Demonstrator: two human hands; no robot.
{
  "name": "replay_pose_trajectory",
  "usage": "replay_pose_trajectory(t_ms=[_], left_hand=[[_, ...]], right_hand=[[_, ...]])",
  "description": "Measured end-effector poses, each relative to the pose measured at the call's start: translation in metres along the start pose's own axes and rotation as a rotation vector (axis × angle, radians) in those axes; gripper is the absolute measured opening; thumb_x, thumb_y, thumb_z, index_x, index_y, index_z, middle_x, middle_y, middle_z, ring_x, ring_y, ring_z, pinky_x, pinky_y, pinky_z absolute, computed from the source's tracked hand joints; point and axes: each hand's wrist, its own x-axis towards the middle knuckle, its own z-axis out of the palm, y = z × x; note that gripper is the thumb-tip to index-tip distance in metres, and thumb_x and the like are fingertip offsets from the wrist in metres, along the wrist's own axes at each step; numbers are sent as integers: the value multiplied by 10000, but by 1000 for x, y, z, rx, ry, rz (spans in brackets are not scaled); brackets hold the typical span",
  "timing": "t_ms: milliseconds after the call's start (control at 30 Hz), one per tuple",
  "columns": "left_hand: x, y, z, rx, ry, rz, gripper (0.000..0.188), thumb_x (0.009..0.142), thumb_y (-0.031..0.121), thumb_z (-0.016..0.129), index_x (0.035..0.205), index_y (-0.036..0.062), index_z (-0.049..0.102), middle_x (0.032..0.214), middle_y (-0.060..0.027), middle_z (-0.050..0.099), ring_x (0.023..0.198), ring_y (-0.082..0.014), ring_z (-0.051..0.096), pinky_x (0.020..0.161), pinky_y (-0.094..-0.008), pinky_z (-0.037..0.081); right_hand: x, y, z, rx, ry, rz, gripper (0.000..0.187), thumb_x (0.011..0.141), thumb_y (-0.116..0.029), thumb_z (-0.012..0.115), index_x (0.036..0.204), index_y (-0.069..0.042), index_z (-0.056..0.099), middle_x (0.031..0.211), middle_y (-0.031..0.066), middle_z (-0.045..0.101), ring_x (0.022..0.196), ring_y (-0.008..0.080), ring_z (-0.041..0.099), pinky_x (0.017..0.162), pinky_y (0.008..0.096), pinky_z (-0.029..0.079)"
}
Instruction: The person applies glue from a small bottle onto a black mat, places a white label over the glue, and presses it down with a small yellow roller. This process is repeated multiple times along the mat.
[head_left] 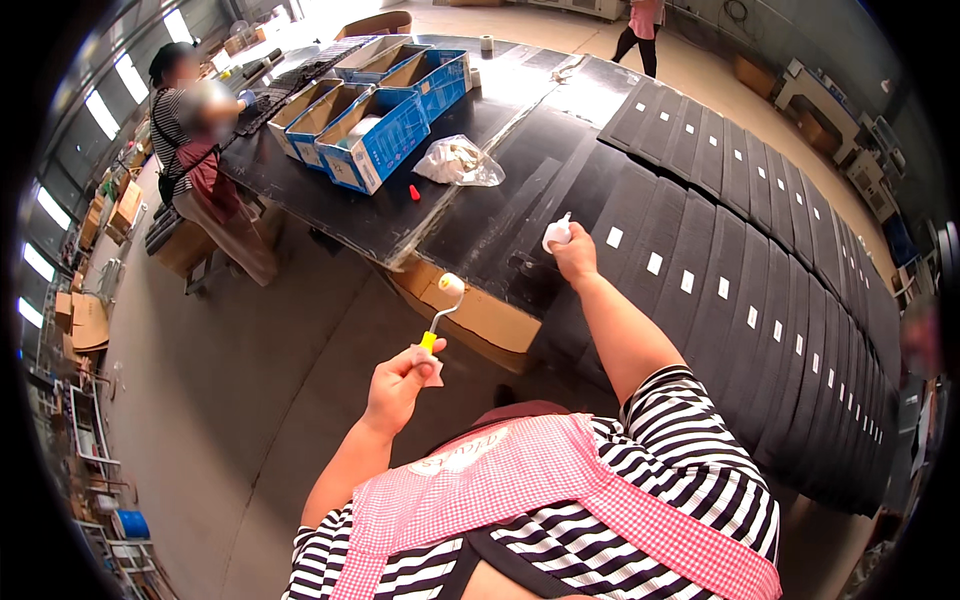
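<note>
My left hand (398, 388) is closed round the yellow handle of a small roller (451, 286), raised in front of the table. Its white head points up and away. A pale scrap (433, 371) shows at the same fingers; I cannot tell what it is. Over the table, my right hand (575, 258) grips a small white squeeze bottle (557, 236) with its thin nozzle up. Right of that hand lie rows of overlapping black fabric panels (690, 235), several with a white label (654, 263). A small red cap (414, 193) rests farther left on the table.
Blue cardboard bins (385, 150) stand on the dark table (480, 225) at the far left, near a clear plastic bag (460, 162) with pale contents. An open cardboard box (480, 315) sits under the near edge. One person (195, 150) works at the left end; another (643, 30) is beyond.
</note>
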Motion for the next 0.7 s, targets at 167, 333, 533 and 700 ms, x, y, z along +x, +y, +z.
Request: replay_pose_trajectory(t_ms=[167, 333, 533, 700], left_hand=[[82, -3, -21, -75, -40, -17, 193, 980, 158, 617, 1017, -25, 667, 1228, -139, 622, 849, -90, 539, 803, -263, 466], [141, 0, -33, -140, 33, -179, 272, 990, 207, 618, 1121, -25, 673, 1035, -14, 644, 947, -78, 549, 920, -251, 430], [191, -10, -33, -145, 5, -80, 329, 968, 311, 635, 1137, 34, 691, 1232, -17, 633, 946, -77, 547, 837, -238, 411], [227, -26, -32, 118, -118, -2, 301, 979, 281, 626, 1103, 18, 702, 1235, -37, 578, 1042, -126, 548, 884, -270, 425]], right_hand=[[44, 29, 19, 78, 64, 0, 315, 764, -158, 762, 1052, -76, 664, 936, 111, 717, 883, 258, 689, 812, 366, 516], [35, 27, 25, 303, -19, -17, 519, 773, -93, 802, 1244, -30, 594, 1094, 59, 698, 943, 162, 665, 840, 279, 521], [-41, -38, 14, 417, 153, -72, 218, 856, -48, 713, 1019, -59, 568, 882, -10, 585, 740, 49, 537, 648, 196, 441], [-49, -120, 29, 620, -470, -81, 454, 861, -64, 744, 1294, -88, 609, 915, -21, 512, 782, 50, 527, 693, 198, 442]])
